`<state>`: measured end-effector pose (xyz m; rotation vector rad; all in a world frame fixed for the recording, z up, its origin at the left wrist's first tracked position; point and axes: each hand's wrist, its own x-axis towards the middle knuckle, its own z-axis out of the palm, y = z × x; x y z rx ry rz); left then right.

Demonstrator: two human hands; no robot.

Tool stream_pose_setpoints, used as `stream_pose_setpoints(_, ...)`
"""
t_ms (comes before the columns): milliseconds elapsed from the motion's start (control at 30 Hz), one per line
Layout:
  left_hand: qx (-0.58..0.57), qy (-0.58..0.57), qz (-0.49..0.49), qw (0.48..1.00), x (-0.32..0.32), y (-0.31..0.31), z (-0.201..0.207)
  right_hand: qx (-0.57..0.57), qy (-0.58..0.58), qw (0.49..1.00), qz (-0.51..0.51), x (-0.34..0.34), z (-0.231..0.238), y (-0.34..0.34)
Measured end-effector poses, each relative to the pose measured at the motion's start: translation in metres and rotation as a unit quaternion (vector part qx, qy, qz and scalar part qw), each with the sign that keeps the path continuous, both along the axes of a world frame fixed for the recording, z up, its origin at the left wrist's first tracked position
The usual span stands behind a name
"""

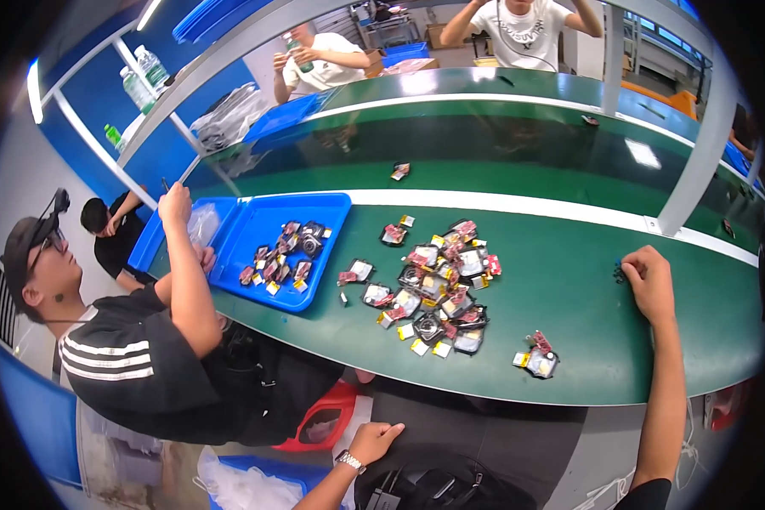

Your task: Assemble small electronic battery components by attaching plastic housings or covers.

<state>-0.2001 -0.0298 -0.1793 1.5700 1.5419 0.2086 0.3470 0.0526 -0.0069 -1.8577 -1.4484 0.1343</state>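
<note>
On the right of the green table, my right hand (652, 285) has its fingertips pinched together at a small cluster of tiny dark pieces (619, 272). Whether a piece sits between the fingers is too small to tell. My left hand (376, 444), with a metal watch at its wrist, hangs below the table's near edge, fingers curled in and thumb forward; no object shows in it. Between the hands, one small electronic assembly (539, 361) with a red circuit board and a white battery lies alone. A heap of similar assemblies (442, 285) covers the table's middle.
A blue tray (336, 246) with several assemblies stands at the left, beside a co-worker (136, 340) with a raised arm. A white rail (484, 202) separates the table from a green belt (501, 153) beyond. A grey post (697, 153) rises at right. Two people sit opposite.
</note>
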Motion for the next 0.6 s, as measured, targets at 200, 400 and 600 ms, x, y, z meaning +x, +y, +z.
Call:
stream_pose_setpoints(200,0.065,0.080,-0.015,0.995,-0.009,-0.006,0.002,0.009,-0.138,0.990,0.038,0.001,-0.012,0.006)
stream_pose_setpoints(400,0.106,0.116,0.006,0.987,-0.015,-0.007,-0.007,0.055,0.083,0.992,-0.072,0.055,-0.028,-0.003)
stream_pose_setpoints(600,0.146,0.091,-0.010,0.985,-0.043,-0.017,-0.013,0.141,0.156,0.977,-0.036,0.036,-0.030,0.016)
